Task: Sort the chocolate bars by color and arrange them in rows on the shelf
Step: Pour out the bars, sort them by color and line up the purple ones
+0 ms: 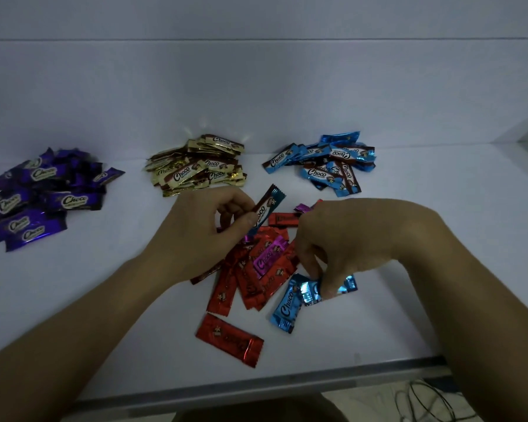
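Seeing only the ends of the blue bar (310,292) pinched by the right hand (357,239) at the right side of the red heap (226,287), with its middle buried under curled fingers. Losing the back of that heap beneath the same hand, bar a sliver of a pink bar (301,207). Can't see the middle of the held bar (270,202) behind the thumb of the left hand (201,226), just above the heap. Far left of the heap, losing the purple pile (37,193) past the frame edge. Can't read the small print under any logo.

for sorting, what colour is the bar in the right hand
Blue bar, best in head view.
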Available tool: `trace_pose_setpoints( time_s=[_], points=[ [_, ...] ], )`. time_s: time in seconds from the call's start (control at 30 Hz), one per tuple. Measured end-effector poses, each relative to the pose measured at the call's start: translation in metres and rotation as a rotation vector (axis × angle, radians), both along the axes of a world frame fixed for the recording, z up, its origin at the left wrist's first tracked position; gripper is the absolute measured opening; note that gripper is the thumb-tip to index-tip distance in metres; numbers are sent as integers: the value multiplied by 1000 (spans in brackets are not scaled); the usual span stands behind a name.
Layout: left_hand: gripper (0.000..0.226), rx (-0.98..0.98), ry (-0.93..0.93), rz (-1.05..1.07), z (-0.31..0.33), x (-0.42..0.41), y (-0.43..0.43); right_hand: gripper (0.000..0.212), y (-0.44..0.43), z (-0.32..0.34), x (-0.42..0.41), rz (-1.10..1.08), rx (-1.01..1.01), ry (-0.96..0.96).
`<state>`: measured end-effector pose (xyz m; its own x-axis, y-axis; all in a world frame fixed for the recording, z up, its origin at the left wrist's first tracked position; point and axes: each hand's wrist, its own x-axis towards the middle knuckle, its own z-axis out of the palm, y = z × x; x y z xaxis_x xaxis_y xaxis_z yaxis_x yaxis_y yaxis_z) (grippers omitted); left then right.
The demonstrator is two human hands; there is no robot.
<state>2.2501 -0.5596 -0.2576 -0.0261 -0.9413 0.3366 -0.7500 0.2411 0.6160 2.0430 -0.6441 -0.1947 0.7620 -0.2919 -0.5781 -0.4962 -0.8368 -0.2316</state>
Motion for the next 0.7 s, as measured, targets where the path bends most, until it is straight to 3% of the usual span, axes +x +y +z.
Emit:
trace_pose_setpoints(
  time_s=[0.17,0.33,0.53,0.7],
  points=[
    [2,40,58,68,-1,2,-2,11,-23,4,-12,-130,250,-162],
    [19,83,11,120,11,1,-16,8,-53,1,-30,-337,182,-395],
    [16,141,52,123,32,-21,-80,9,-98,-19,-49,-686,-264,-723],
    [14,262,36,130,14,-36,-130,12,-112,-43,-45,-754,-478,-831]
  ],
)
